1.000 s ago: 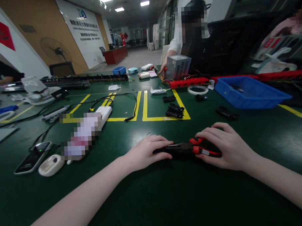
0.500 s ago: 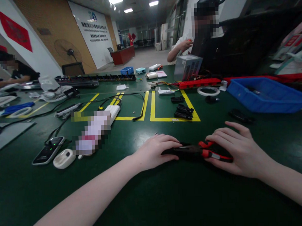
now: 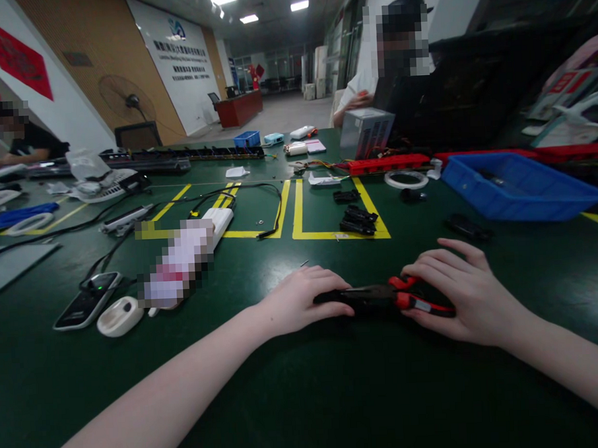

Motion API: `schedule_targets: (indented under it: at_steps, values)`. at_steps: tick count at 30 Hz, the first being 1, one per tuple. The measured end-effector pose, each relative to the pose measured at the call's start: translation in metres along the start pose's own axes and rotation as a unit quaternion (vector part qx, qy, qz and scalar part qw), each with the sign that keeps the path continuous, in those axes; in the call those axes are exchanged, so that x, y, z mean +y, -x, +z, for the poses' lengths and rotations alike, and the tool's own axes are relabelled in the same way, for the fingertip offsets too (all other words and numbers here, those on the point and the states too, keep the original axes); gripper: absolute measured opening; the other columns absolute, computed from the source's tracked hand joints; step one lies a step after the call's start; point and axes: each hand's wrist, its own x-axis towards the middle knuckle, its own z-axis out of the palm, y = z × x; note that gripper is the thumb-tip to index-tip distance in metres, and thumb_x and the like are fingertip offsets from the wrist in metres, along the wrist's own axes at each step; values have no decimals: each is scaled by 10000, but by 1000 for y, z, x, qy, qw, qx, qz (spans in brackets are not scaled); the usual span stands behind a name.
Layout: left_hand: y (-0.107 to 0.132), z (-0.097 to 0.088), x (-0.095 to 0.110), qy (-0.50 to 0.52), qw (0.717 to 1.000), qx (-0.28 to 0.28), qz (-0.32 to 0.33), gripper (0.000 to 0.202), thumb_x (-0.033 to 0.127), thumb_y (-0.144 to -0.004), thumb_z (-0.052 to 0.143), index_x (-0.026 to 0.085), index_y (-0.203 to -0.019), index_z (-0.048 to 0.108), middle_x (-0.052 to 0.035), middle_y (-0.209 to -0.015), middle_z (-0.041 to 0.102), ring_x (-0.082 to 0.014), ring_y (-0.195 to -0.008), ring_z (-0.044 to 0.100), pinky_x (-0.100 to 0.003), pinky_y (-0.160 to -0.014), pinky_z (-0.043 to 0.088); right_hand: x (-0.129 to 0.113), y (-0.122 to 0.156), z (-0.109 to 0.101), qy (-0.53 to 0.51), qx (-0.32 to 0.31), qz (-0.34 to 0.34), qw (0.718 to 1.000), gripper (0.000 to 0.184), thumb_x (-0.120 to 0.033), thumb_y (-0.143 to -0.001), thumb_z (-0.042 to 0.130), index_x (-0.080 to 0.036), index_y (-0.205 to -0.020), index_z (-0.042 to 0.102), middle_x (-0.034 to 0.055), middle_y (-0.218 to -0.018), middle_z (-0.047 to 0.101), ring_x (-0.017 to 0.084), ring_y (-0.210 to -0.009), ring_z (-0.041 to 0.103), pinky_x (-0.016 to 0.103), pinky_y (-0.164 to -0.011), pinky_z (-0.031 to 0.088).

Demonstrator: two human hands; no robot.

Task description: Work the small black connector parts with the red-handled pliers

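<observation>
On the dark green table, my left hand [image 3: 302, 300] lies curled over the left end of a black part [image 3: 366, 300], fingers pressed down on it. My right hand [image 3: 460, 293] grips the red-and-black handles of a pair of pliers [image 3: 406, 296], whose dark jaws point left onto the black part. Both hands rest on the table close to me, almost touching. What the jaws pinch is too dark to make out.
Black parts [image 3: 358, 220] lie in a yellow-taped square ahead. A blue bin [image 3: 518, 188] stands at the right. A white power strip [image 3: 217, 224], a phone-like device [image 3: 87, 299] and a white oval case [image 3: 119, 316] lie at the left. A person sits across by a metal box [image 3: 367, 133].
My hands and the pliers stay put. The view has shifted slightly. The person across has drawn a hand back from the table towards the body.
</observation>
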Motion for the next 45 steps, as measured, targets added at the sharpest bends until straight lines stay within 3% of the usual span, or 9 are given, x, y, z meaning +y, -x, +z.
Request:
schedule_targets:
  at_steps: [6,12,16,22,35,45]
  values:
    - [0,3,-1,-15,1000,23,7,326,251,-897,687,199,-1212,617,-78,-1266,633,-216,-1148,599,-375,-988,469,-1,0,-1,1,-12,-5,1000,385,-454,-809,650,-205,-1094,578,80,-914,653,286,-885,639,555,-1026,350]
    - [1,6,-2,-36,999,39,12,354,172,-866,708,187,-1206,614,-82,-1269,629,-221,-1164,588,-383,-995,470,-2,-2,1,-5,-18,-3,1000,392,-469,-827,636,-190,-1095,575,78,-905,655,270,-879,631,534,-1029,341]
    - [1,4,-1,-32,999,37,7,334,245,-882,705,185,-1199,616,-67,-1256,637,-212,-1139,596,-360,-971,459,-2,-2,1,-9,-20,-4,1000,382,-461,-831,628,-190,-1094,576,78,-907,656,269,-879,629,531,-1025,340]
    - [0,0,1,-11,1000,8,-28,226,371,-965,588,172,-1037,669,-31,-974,707,-179,-923,639,-303,-824,448,-1,-1,0,-1,-6,0,1000,376,-463,-846,605,-190,-1102,571,77,-898,658,270,-867,632,529,-1002,359]
    - [0,4,-4,9,1000,25,-14,287,339,-880,708,162,-1099,650,-64,-1097,686,-205,-1012,623,-343,-916,465,-5,-4,-3,1,18,18,1000,415,-433,-835,632,-223,-1184,554,105,-1001,686,303,-895,652,533,-957,394]
    - [1,2,0,11,999,52,-9,334,286,-864,727,172,-1163,631,-75,-1161,667,-214,-1090,602,-359,-962,479,-3,-3,-1,-1,8,-6,1000,413,-444,-849,635,-179,-1160,573,94,-973,703,257,-847,666,464,-903,414]
